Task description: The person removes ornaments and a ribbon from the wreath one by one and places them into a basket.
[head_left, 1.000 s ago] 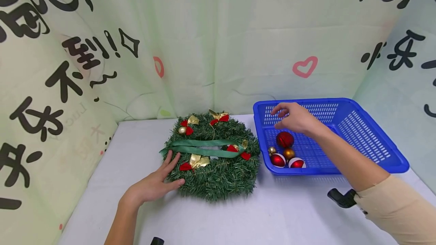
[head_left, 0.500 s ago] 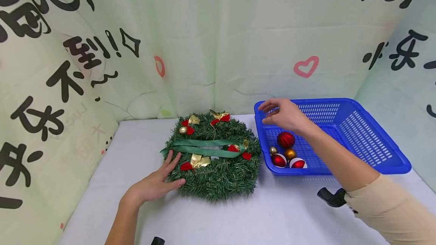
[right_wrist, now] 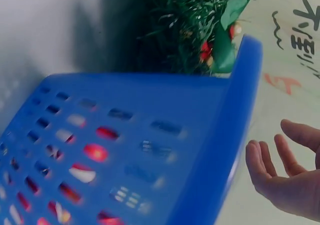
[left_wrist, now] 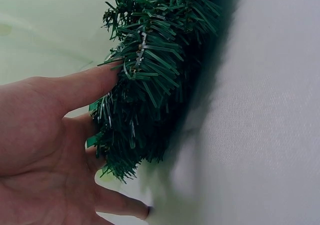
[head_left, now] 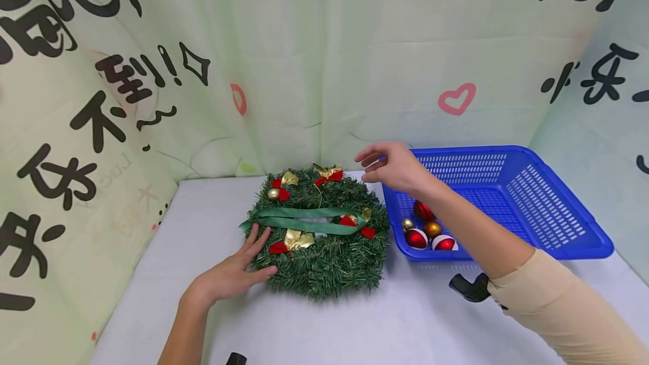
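Observation:
A green wreath (head_left: 324,275) lies on the table, carrying red and gold bows (head_left: 298,240), a small gold ball (head_left: 274,194) and a long green ribbon (head_left: 284,222) across its middle. My left hand (head_left: 228,280) touches the wreath's left side with spread fingers; in the left wrist view the thumb (left_wrist: 95,85) presses against the needles. Above the gap between the wreath and the blue basket (head_left: 568,224) hovers my right hand (head_left: 392,168). Its fingers are loosely bent, and the right wrist view shows nothing in them.
In the basket's left end sit a dark red ball (head_left: 422,210), two red-and-white balls (head_left: 417,239) and two small gold ones (head_left: 432,229). The basket stands close to the wreath's right side. A printed curtain (head_left: 375,72) hangs behind the table.
My right hand has moved left and slightly up, from over the basket to its left edge near the wreath. The left hand and the wreath have stayed put.

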Demonstrator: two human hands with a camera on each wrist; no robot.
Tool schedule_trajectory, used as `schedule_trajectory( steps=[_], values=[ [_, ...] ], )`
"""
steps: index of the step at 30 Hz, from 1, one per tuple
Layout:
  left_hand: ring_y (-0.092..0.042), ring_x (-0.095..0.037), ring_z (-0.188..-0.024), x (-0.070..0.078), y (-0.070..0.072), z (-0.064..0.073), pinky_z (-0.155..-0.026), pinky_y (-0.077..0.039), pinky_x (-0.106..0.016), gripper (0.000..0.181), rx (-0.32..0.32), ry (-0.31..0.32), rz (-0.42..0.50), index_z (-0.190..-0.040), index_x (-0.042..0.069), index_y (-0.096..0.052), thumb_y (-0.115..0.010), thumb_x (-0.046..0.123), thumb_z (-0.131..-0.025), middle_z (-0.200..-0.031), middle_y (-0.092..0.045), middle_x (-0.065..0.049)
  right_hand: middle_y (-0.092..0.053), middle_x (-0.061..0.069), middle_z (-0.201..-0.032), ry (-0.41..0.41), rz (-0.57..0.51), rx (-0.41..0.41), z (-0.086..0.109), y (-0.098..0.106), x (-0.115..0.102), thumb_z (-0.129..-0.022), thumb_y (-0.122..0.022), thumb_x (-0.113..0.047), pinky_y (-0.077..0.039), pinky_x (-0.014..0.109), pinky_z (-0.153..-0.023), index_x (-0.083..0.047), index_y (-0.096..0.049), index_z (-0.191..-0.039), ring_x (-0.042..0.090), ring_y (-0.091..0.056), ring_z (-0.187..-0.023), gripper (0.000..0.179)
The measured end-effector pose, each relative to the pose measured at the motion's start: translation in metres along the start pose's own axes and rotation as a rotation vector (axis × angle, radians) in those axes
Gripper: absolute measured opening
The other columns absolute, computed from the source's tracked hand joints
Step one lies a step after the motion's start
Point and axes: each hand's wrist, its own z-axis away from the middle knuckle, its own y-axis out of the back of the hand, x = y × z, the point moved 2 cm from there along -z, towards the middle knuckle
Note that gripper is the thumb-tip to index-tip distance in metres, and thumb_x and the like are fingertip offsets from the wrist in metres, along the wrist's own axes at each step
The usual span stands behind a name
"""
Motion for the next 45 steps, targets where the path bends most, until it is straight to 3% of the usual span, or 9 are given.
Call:
schedule_trajectory(
  steps=[7, 15, 31, 45],
  values=[
    [-0.003, -0.048, -0.159, -0.001, -0.001, -0.001, -0.119, -0.019, -0.075, 0.091, -0.005, -0.006, 0.001, -0.169, 0.029, -0.003, -0.062, 0.049, -0.103, -0.175, 0.020, -0.004, -0.067, 0.017, -0.131, 0.006, -0.014, -0.035, -0.008, -0.013, -0.008, -0.094, -0.072, -0.002, -0.055, 0.047, -0.098, -0.008, -0.068, -0.131, 0.033, -0.068, -0.115, 0.038],
    [-0.004, -0.049, -0.158, 0.001, -0.001, 0.001, -0.118, -0.021, -0.075, 0.090, -0.009, -0.009, -0.002, -0.169, 0.029, -0.003, -0.062, 0.048, -0.103, -0.175, 0.019, -0.005, -0.066, 0.017, -0.131, 0.014, -0.034, -0.071, -0.017, -0.030, -0.020, -0.092, -0.072, 0.000, -0.053, 0.053, -0.101, -0.008, -0.068, -0.131, 0.033, -0.067, -0.116, 0.040],
    [-0.006, -0.051, -0.158, 0.004, -0.001, 0.001, -0.118, -0.022, -0.075, 0.090, -0.009, -0.012, -0.006, -0.169, 0.028, -0.005, -0.063, 0.048, -0.103, -0.175, 0.018, -0.006, -0.068, 0.013, -0.129, 0.031, 0.000, -0.137, -0.031, -0.068, -0.042, -0.091, -0.075, 0.000, -0.057, 0.039, -0.092, -0.011, -0.071, -0.128, 0.029, -0.067, -0.115, 0.039],
    [-0.008, -0.050, -0.158, 0.001, 0.000, -0.001, -0.117, -0.022, -0.076, 0.090, -0.002, 0.015, -0.010, -0.169, 0.031, -0.005, -0.062, 0.051, -0.103, -0.175, 0.017, -0.002, -0.067, 0.018, -0.134, 0.030, 0.028, -0.212, -0.048, -0.100, -0.060, -0.092, -0.074, 0.000, -0.055, 0.041, -0.094, -0.011, -0.072, -0.128, 0.029, -0.062, -0.120, 0.038]
  ],
)
